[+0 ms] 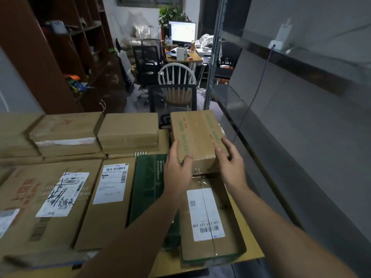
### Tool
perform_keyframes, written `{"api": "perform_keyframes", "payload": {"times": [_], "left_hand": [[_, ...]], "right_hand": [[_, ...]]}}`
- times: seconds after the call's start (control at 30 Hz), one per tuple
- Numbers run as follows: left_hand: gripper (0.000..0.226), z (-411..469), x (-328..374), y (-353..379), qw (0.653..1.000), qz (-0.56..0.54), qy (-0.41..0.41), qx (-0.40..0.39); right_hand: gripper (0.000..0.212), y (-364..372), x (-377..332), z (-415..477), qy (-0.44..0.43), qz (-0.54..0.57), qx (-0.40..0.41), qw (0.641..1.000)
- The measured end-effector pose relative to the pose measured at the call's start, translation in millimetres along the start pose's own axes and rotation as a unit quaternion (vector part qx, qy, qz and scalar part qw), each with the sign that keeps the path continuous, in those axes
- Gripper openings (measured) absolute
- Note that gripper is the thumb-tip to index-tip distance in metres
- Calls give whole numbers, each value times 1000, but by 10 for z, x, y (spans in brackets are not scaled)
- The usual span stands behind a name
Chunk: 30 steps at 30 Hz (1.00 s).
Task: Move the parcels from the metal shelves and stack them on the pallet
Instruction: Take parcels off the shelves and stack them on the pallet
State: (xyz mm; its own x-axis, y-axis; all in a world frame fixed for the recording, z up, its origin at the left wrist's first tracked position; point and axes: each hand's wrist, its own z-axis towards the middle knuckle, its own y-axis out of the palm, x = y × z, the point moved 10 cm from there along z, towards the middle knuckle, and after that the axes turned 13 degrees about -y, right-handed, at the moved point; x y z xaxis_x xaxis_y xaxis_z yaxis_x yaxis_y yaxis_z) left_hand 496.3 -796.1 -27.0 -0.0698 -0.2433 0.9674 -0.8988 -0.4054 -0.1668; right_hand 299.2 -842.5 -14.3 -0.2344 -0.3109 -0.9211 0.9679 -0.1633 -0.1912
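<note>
Parcel (197,135): brown carton with green-and-red printed tape on top, at the far right corner of the stack, near end above a labelled carton (206,215).
My left hand (177,169): grips the parcel's near left corner, thumb on top, fingers along the side.
My right hand (230,163): grips the near right corner, thumb on the top edge.
Underside contact: cannot tell, resting or lifted.
Neighbours: dark green box (148,187) just left of the labelled carton; metal shelf (251,109) to the right.
</note>
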Motion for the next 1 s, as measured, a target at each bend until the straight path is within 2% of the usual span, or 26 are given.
{"api": "perform_keyframes", "payload": {"times": [0.13,0.5,0.77,1.0], "left_hand": [[68,162,2,103,999,26,-23,15],[61,407,42,134,988,141,-20,61],[58,406,123,86,990,128,-5,58],[53,288,386,-212,987,92,76,107]], "right_hand": [[46,82,204,188,8,4,-19,1000],[46,247,430,384,-2,-12,-82,997],[46,280,407,431,-23,-24,-86,996],[42,188,-43,598,-95,-40,-52,993]]}}
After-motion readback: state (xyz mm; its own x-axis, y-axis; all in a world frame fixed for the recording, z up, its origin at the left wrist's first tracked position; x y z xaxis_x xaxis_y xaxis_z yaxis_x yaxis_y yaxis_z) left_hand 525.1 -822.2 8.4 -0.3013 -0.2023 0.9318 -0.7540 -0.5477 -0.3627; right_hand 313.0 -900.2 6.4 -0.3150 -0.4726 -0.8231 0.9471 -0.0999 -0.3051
